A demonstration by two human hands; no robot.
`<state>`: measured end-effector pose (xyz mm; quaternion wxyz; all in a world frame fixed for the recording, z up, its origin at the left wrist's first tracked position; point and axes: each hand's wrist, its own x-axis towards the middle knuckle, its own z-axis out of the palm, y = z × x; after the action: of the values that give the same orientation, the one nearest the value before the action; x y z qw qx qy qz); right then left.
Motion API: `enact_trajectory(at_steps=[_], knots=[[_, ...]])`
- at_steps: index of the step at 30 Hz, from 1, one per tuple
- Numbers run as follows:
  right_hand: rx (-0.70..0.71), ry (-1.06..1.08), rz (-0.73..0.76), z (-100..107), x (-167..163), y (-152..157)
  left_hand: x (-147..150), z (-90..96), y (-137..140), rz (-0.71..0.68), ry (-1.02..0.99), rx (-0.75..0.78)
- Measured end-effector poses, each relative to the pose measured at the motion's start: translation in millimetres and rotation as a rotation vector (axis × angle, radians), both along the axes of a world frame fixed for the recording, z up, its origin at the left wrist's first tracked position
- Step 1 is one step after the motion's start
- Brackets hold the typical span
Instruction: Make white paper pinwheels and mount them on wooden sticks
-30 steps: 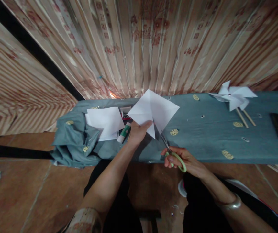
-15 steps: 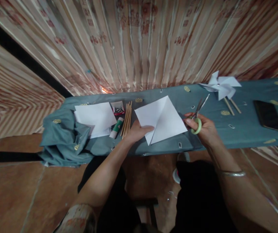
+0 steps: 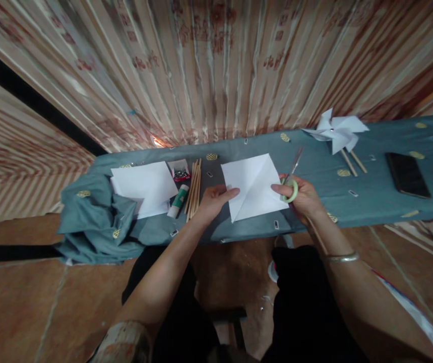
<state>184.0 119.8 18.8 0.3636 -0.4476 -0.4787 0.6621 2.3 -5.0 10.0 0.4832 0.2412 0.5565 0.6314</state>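
A square of white paper (image 3: 256, 186) with a diagonal line across it is held level above the cloth. My left hand (image 3: 215, 201) pinches its left edge, thumb on top. My right hand (image 3: 301, 197) grips scissors (image 3: 293, 176) by their pale green handles, blades pointing away from me. The thumb of that same hand also rests on the paper's right edge. Whether the diagonal is a crease or a cut along its whole length I cannot tell.
On the patterned green cloth (image 3: 246, 232) lie stacked white sheets (image 3: 144, 184), a glue stick (image 3: 178, 201), a small box of metal bits (image 3: 180, 170) and several wooden sticks (image 3: 194, 191). White paper pinwheels (image 3: 339, 132) and a black phone (image 3: 408, 175) lie to the right.
The paper has turned slightly. My right hand has moved left with the scissors and now touches the paper's right edge; my left hand has shifted a little up its left edge.
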Motion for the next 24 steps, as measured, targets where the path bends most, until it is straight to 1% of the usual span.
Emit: enact_trajectory(at_steps=[2, 3, 5, 6, 7, 10, 12, 16, 20, 22, 24], knots=[[-0.011, 0.095, -0.139, -1.3, -4.3, 3.7, 1.5, 2.1, 2.5, 0.109, -0.125, 0.094], [-0.021, 0.136, -0.184, -1.8, -6.5, 5.5, 3.4, 2.3, 3.4, 0.163, -0.195, 0.116], [-0.051, 0.194, -0.212, -2.4, -11.2, 7.8, 9.9, 1.0, 4.3, 0.235, -0.339, 0.111], [-0.063, 0.214, -0.202, -2.6, -13.8, 8.0, 14.6, -0.2, 4.3, 0.235, -0.407, 0.093], [-0.073, 0.231, -0.191, -2.8, -16.7, 7.5, 19.8, -1.5, 4.0, 0.205, -0.463, 0.081], [-0.076, 0.258, -0.159, -4.5, -26.6, 2.3, 34.4, -3.5, 3.9, 0.060, -0.558, 0.056], [-0.062, 0.235, -0.124, -6.7, -33.2, -3.0, 38.5, -2.1, 5.8, 0.069, -0.577, 0.036], [-0.037, 0.158, -0.076, -10.9, -42.2, -14.0, 32.9, 3.1, 13.7, 0.247, -0.540, 0.087], [-0.024, 0.085, -0.030, -10.6, -46.0, -21.9, 26.7, 1.2, 18.7, 0.359, -0.490, 0.099], [-0.009, 0.050, -0.013, -9.7, -47.6, -24.3, 26.1, -2.0, 18.3, 0.391, -0.455, 0.084], [0.000, 0.028, -0.006, -9.2, -49.6, -25.9, 25.5, -4.7, 16.7, 0.384, -0.392, 0.075]])
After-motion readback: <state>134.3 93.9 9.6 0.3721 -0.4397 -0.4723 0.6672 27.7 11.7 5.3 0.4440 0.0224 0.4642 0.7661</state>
